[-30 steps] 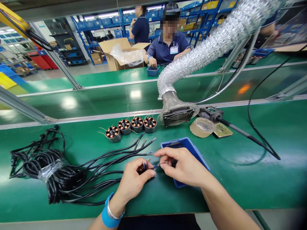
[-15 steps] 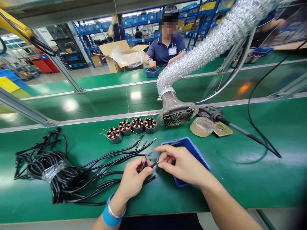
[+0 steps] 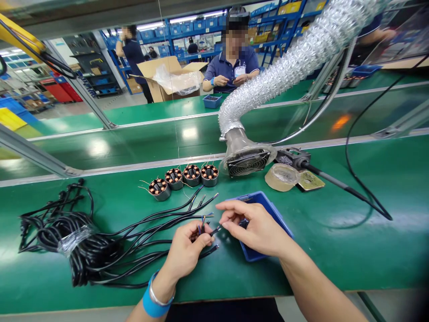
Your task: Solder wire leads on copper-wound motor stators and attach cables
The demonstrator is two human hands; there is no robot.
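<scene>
My left hand (image 3: 189, 246) is closed on the end of a black power cable (image 3: 214, 231), whose stripped tip points right. Thin coloured wires (image 3: 203, 221) stand up between its fingers. My right hand (image 3: 254, 226) is at the cable tip, thumb and fingertips drawn together and index finger stretched out above. Anything in that pinch is too small to make out. Under the right hand lies a blue tray (image 3: 273, 214), partly hidden, with dark pieces inside. More black cables run left to a tied bundle (image 3: 94, 255).
Several copper-wound stators (image 3: 192, 175) stand in a row behind the cables. Right of them are a fume extractor hood (image 3: 248, 156) on a silver duct, a tape roll (image 3: 282, 177), a sponge (image 3: 311, 180) and a soldering iron (image 3: 345, 188). A co-worker (image 3: 231, 67) sits opposite.
My right fingertips have shifted very slightly at the cable tip; my left hand keeps its hold. The co-worker opposite has raised a hand from a small blue tray.
</scene>
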